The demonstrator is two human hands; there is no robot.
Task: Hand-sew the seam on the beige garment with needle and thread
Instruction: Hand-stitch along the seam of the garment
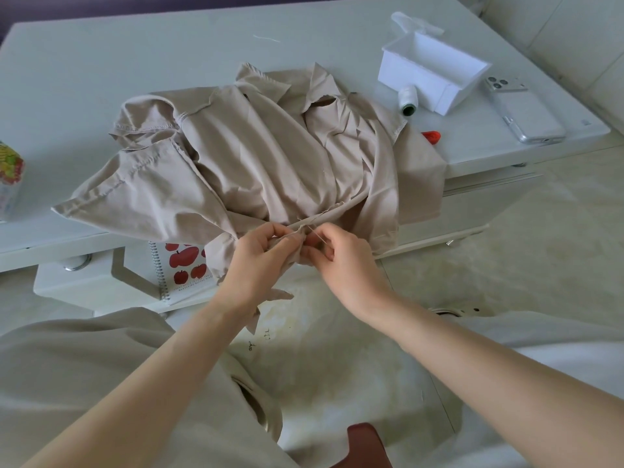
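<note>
Both of my hands are busy at the front edge of the counter (101,55). My left hand (260,253) pinches a small fold of the beige shirt (256,157) at its seam, with the fingers curled round the cloth. My right hand (341,256) is closed too. Its thumb and fingers pinch the needle (317,236), which points up and left at the fold. The sewing thread is too thin for me to see well.

The shirt lies in a crumpled heap on the counter, and its near part hangs over the edge into my hands. I think it is light, soft and floppy. It will likely slide and bunch up if I let go. So the best place to hold it is right beside the seam, close to the needle. The needle is thin and sharp, so my left fingers should keep out of its way.

A white box (400,74) stands far back on the right, open on top. I see nothing inside the part that shows. A spool (408,101) lies just beside it, outside.
</note>
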